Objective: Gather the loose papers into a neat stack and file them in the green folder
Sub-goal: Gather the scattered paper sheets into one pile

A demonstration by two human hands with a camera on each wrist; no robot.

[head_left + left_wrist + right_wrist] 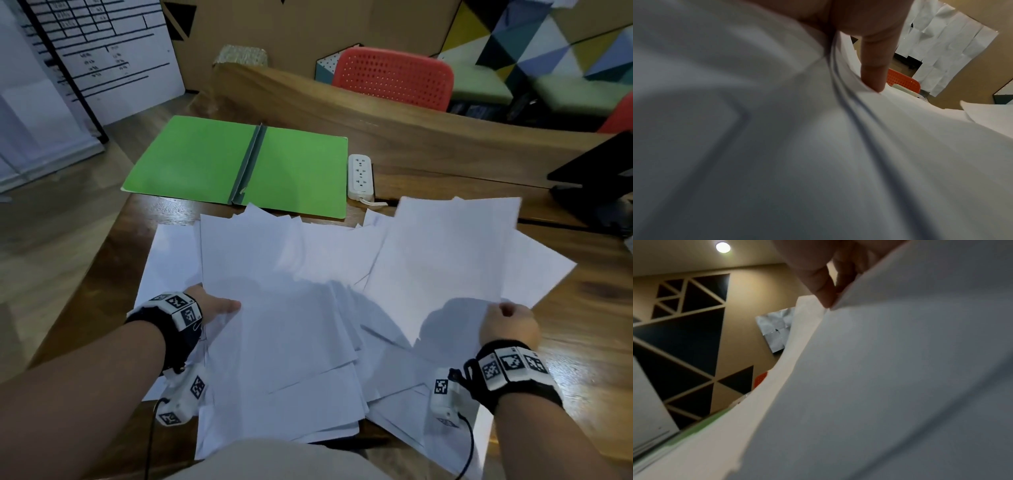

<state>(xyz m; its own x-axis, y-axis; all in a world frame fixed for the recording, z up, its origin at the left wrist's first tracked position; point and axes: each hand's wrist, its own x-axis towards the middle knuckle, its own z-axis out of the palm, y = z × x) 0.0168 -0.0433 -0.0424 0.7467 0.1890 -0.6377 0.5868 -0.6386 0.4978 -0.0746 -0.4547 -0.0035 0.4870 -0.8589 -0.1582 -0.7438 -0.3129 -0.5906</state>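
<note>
The green folder [205, 161] lies open and flat at the back of the wooden table [582, 329]. Several loose white papers [308, 260] are spread in overlapping layers in front of it. My left hand [215, 306] grips the left edge of a sheaf of these papers, thumb on top; the left wrist view shows the thumb [873, 65] pressing on several sheet edges [849, 100]. My right hand [510, 322] pinches the near edge of a sheet [445, 253] lifted off the pile at the right. The right wrist view has the fingertips [824, 293] on that sheet [900, 369].
A white power strip [360, 176] lies just right of the folder. A wooden partition [376, 113] runs behind the table, with a red chair [394, 77] beyond it. A black object [596, 171] stands at the far right. The table's left edge drops to the floor.
</note>
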